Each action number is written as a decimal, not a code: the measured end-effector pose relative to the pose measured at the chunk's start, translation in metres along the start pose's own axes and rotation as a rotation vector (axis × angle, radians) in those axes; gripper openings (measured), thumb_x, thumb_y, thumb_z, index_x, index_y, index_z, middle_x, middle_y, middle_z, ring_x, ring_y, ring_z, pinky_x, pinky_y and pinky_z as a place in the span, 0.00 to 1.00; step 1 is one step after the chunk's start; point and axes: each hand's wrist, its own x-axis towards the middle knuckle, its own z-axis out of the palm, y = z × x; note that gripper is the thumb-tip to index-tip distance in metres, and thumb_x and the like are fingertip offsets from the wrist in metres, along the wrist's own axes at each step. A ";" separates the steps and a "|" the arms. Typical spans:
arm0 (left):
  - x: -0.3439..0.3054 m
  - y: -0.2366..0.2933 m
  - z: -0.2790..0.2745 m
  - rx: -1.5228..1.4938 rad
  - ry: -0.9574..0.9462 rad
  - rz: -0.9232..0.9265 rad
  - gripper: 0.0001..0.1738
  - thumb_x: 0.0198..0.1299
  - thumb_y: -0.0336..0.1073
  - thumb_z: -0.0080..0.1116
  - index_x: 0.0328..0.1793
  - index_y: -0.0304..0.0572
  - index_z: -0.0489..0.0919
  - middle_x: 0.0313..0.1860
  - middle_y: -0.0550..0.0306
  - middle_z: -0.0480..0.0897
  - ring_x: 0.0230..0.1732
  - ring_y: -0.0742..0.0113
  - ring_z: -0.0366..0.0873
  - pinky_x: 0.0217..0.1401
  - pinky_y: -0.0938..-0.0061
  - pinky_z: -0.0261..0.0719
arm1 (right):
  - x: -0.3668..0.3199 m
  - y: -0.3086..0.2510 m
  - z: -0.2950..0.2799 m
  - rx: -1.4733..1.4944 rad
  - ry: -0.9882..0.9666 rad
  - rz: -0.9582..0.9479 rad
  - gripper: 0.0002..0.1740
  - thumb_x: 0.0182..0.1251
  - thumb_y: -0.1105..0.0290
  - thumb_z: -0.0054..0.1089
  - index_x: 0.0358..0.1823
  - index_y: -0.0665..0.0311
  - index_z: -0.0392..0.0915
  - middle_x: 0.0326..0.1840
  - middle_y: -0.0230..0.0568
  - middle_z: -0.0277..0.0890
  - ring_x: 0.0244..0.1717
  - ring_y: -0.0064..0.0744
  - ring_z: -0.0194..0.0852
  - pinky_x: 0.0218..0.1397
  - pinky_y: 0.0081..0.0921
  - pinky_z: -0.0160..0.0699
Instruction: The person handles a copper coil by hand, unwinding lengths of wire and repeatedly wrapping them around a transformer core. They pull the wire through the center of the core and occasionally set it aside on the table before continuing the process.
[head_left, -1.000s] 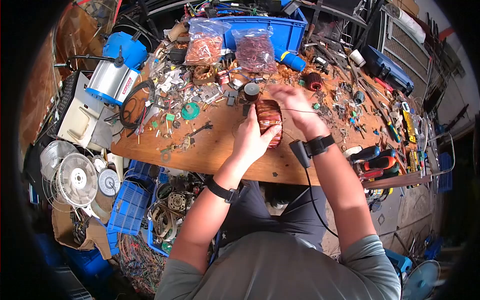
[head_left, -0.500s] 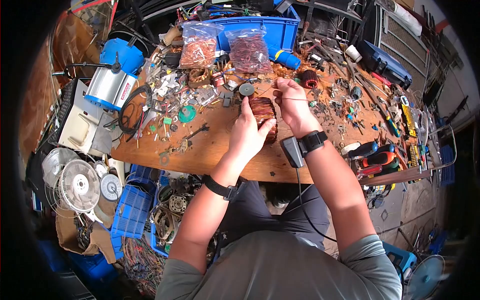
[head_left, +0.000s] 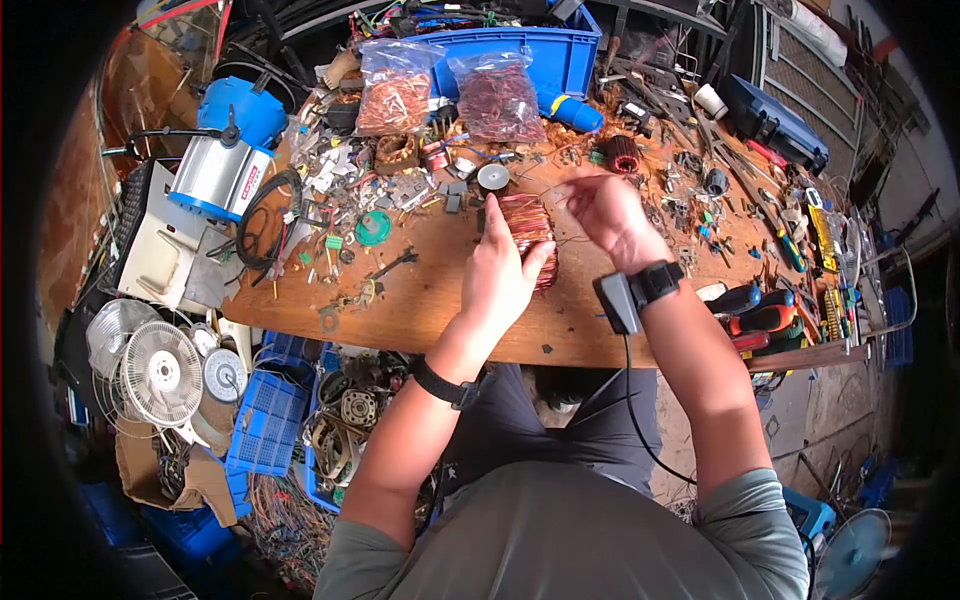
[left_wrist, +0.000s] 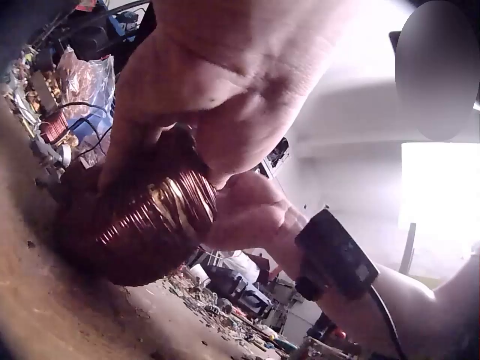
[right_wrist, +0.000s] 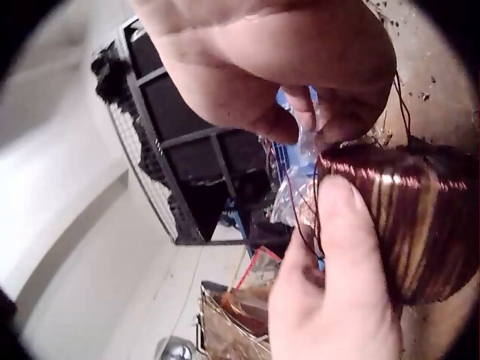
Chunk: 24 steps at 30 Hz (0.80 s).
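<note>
A copper-wound coil [head_left: 530,238] stands over the bench near its front edge. The left hand [head_left: 502,275] grips it from the left, thumb across the near side; in the left wrist view the palm [left_wrist: 232,82] covers the top of the windings [left_wrist: 161,217]. Just right of the coil, the right hand [head_left: 612,215] has its fingers curled in around thin dark wire. In the right wrist view the right hand [right_wrist: 277,60] is above the left thumb [right_wrist: 346,217], and loose wires [right_wrist: 316,202] run between them beside the coil [right_wrist: 420,217]. The fingertips are partly hidden.
Two bags of copper scrap [head_left: 395,95] and a blue crate [head_left: 520,60] stand at the back. A small grey-topped cylinder [head_left: 493,177] is behind the coil. Loose parts cover the bench [head_left: 430,300] on both sides; screwdrivers [head_left: 765,318] lie at the right.
The right hand swung in toward the coil's top, then moved back out right and slightly down. The left hand kept its grip while the coil shifted slightly left in view.
</note>
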 end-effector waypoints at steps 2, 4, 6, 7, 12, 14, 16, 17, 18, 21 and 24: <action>0.005 0.001 0.000 0.064 -0.023 0.017 0.57 0.65 0.49 0.66 0.80 0.17 0.43 0.57 0.19 0.78 0.48 0.30 0.84 0.49 0.50 0.85 | -0.024 0.011 0.017 -0.283 -0.117 -0.034 0.13 0.74 0.76 0.54 0.57 0.68 0.76 0.47 0.39 0.81 0.44 0.30 0.77 0.50 0.26 0.78; 0.004 0.003 -0.001 0.051 -0.022 0.013 0.55 0.65 0.48 0.66 0.81 0.18 0.44 0.53 0.24 0.81 0.48 0.32 0.85 0.49 0.50 0.84 | -0.035 0.024 0.039 -0.458 -0.172 -0.185 0.20 0.72 0.76 0.61 0.64 0.71 0.77 0.51 0.38 0.83 0.50 0.26 0.81 0.53 0.23 0.80; 0.004 0.008 -0.007 0.052 -0.047 -0.013 0.56 0.65 0.46 0.67 0.81 0.20 0.42 0.48 0.29 0.85 0.48 0.34 0.85 0.50 0.51 0.84 | -0.032 0.029 0.052 -0.533 -0.141 -0.171 0.17 0.72 0.74 0.61 0.61 0.71 0.79 0.48 0.37 0.85 0.46 0.25 0.81 0.50 0.23 0.81; 0.004 0.008 -0.007 0.057 -0.047 -0.010 0.56 0.65 0.46 0.67 0.81 0.20 0.42 0.48 0.29 0.85 0.48 0.34 0.85 0.50 0.51 0.84 | -0.030 0.029 0.056 -0.613 -0.112 -0.156 0.15 0.73 0.73 0.62 0.58 0.70 0.82 0.46 0.36 0.86 0.42 0.24 0.82 0.47 0.24 0.82; 0.005 0.018 -0.014 0.083 -0.110 -0.125 0.61 0.64 0.46 0.67 0.82 0.22 0.33 0.44 0.27 0.85 0.44 0.30 0.85 0.46 0.47 0.84 | -0.028 0.020 0.075 -1.096 -0.065 -0.230 0.11 0.72 0.67 0.65 0.46 0.68 0.87 0.39 0.41 0.87 0.35 0.23 0.81 0.42 0.26 0.81; 0.003 0.010 -0.008 0.063 -0.070 -0.064 0.61 0.64 0.46 0.67 0.82 0.22 0.33 0.43 0.26 0.85 0.42 0.29 0.85 0.45 0.47 0.84 | -0.022 0.022 0.075 -1.073 -0.085 -0.240 0.12 0.73 0.67 0.62 0.41 0.69 0.87 0.37 0.42 0.86 0.35 0.26 0.81 0.42 0.26 0.81; 0.003 0.007 -0.005 0.044 -0.028 -0.002 0.61 0.65 0.46 0.67 0.82 0.22 0.32 0.42 0.25 0.84 0.41 0.29 0.85 0.44 0.46 0.84 | -0.021 0.018 0.076 -1.000 -0.077 -0.236 0.12 0.75 0.68 0.59 0.41 0.70 0.86 0.37 0.41 0.86 0.36 0.27 0.82 0.42 0.27 0.81; 0.003 0.006 -0.006 0.052 -0.011 0.008 0.61 0.65 0.46 0.67 0.82 0.21 0.32 0.42 0.26 0.85 0.40 0.29 0.85 0.43 0.47 0.84 | -0.022 0.016 0.078 -0.929 -0.076 -0.230 0.12 0.76 0.69 0.56 0.42 0.71 0.84 0.37 0.41 0.86 0.36 0.28 0.82 0.43 0.28 0.82; 0.003 0.006 -0.006 0.060 0.007 0.017 0.62 0.65 0.47 0.67 0.81 0.21 0.32 0.41 0.27 0.85 0.40 0.29 0.85 0.43 0.48 0.84 | -0.026 0.010 0.075 -0.634 -0.077 -0.200 0.11 0.77 0.70 0.50 0.43 0.70 0.79 0.39 0.43 0.86 0.36 0.29 0.82 0.40 0.29 0.81; 0.004 0.006 -0.006 0.068 0.004 0.005 0.63 0.65 0.47 0.67 0.81 0.19 0.31 0.41 0.28 0.85 0.40 0.29 0.85 0.43 0.49 0.84 | -0.031 -0.039 0.068 -0.546 0.001 -0.225 0.11 0.79 0.70 0.44 0.42 0.65 0.75 0.35 0.41 0.82 0.32 0.29 0.75 0.37 0.27 0.75; 0.004 0.001 -0.002 0.055 -0.020 0.000 0.59 0.65 0.50 0.66 0.80 0.16 0.39 0.51 0.22 0.82 0.46 0.29 0.84 0.49 0.50 0.85 | -0.035 -0.079 0.060 -0.073 0.077 -0.303 0.13 0.79 0.70 0.39 0.39 0.66 0.74 0.31 0.40 0.76 0.30 0.30 0.73 0.35 0.29 0.74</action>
